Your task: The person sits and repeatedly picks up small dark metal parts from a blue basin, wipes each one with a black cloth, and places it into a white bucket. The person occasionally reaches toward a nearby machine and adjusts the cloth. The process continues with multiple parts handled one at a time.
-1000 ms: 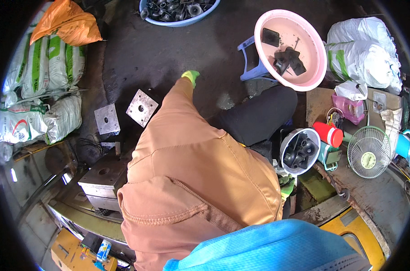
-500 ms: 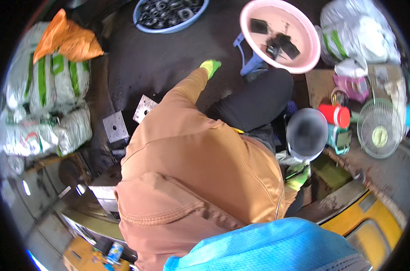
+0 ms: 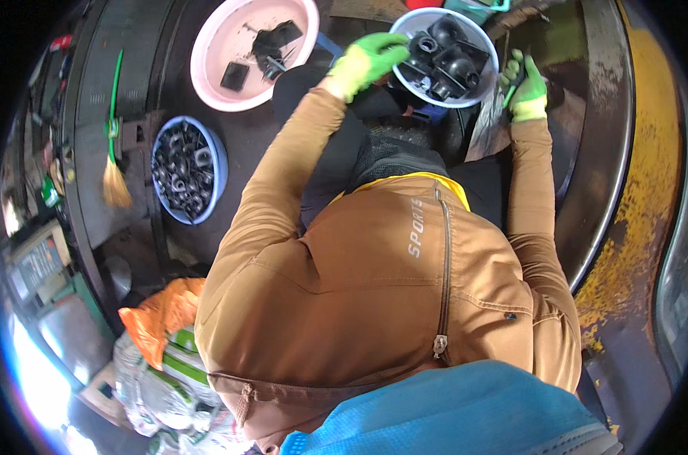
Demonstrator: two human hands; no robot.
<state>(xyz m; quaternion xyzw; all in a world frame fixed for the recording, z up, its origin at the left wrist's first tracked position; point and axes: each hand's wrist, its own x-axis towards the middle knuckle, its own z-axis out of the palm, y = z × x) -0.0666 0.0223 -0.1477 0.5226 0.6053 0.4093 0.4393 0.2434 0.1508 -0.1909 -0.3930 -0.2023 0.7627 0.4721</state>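
Note:
My left hand, in a green and yellow glove, reaches to the left rim of a white bucket. Its fingers are apart, with nothing visible in them; whether they touch the rim I cannot tell. Inside the bucket lie several black moulded parts, some with round openings. To the right of the bucket, my right hand, gloved alike, is closed around a slim dark hand tool whose exact kind I cannot make out.
A pink basin with some black pieces stands ahead to the left. Nearer on that side, a blue basin is full of black ring-shaped parts. A green-handled broom lies at far left, plastic sacks at lower left, a worn yellow panel at right.
My view has swung to the right. My left hand has come from over the dark floor to the bucket's rim. My right hand stays beside the bucket.

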